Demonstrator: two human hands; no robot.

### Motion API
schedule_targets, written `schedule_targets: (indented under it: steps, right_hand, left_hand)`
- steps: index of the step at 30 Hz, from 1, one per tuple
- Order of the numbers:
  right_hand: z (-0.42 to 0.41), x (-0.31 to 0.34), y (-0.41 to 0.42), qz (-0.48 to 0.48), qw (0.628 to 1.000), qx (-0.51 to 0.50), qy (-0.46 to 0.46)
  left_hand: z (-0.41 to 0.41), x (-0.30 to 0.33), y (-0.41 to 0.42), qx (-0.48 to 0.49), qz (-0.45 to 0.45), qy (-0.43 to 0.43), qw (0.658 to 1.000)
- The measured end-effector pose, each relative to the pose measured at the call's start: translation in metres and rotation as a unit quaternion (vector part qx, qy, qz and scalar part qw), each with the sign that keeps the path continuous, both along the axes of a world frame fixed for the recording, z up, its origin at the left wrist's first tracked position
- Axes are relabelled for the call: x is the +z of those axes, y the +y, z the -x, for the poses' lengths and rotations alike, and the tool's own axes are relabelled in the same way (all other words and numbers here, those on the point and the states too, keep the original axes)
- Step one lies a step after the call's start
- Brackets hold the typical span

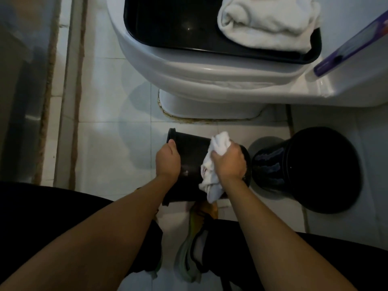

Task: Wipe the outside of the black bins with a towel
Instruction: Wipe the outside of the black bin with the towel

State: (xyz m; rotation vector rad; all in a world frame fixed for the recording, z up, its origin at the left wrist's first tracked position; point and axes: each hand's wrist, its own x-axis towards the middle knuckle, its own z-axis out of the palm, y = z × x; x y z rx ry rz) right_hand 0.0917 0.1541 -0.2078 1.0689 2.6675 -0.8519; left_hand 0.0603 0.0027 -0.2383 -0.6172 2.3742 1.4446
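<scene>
A small black bin [192, 156] is held on its side above the floor, its rim pointing left. My left hand [168, 161] grips its side near the rim, thumb over the top. My right hand [230, 161] clutches a crumpled white towel [212, 164] and presses it against the bin's side near the base. A second black bin [304, 169] lies on its side on the floor just to the right, apart from the first.
A white toilet [189, 76] stands straight ahead with a black tray [168, 24] on its lid holding folded white towels [270, 19]. A purple-edged flat object [352, 40] rests on the tank. Pale floor tiles [109, 133] spread left; my shoes are below the bin.
</scene>
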Motion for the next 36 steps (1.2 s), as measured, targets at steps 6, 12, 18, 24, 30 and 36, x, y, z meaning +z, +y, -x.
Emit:
schedule_targets:
  steps: [6, 12, 18, 24, 30, 36]
  right_hand:
    - [-0.049, -0.002, -0.056, 0.010, 0.972, 0.220, 0.080]
    - [-0.020, -0.004, -0.016, -0.017, 0.994, 0.099, 0.035]
    - [-0.041, 0.003, -0.060, -0.006, 0.987, 0.148, 0.059]
    - [-0.037, -0.008, -0.043, -0.061, 0.973, 0.207, 0.077]
    - [-0.036, 0.007, -0.094, 0.020, 0.997, 0.048, 0.056]
    - [-0.035, -0.006, 0.000, 0.029, 0.998, 0.051, 0.027]
  left_hand:
    - [0.003, -0.005, -0.001, 0.001, -0.010, -0.001, 1.000]
    - [0.007, 0.000, 0.001, -0.021, 0.011, -0.005, 1.000]
    - [0.011, -0.003, 0.001, -0.010, 0.012, -0.009, 1.000]
    - [0.019, -0.002, 0.004, -0.004, -0.013, -0.020, 1.000]
    - [0.017, -0.009, -0.001, -0.013, -0.003, -0.026, 1.000]
    - [0.023, 0.001, 0.003, -0.009, 0.008, -0.058, 0.998]
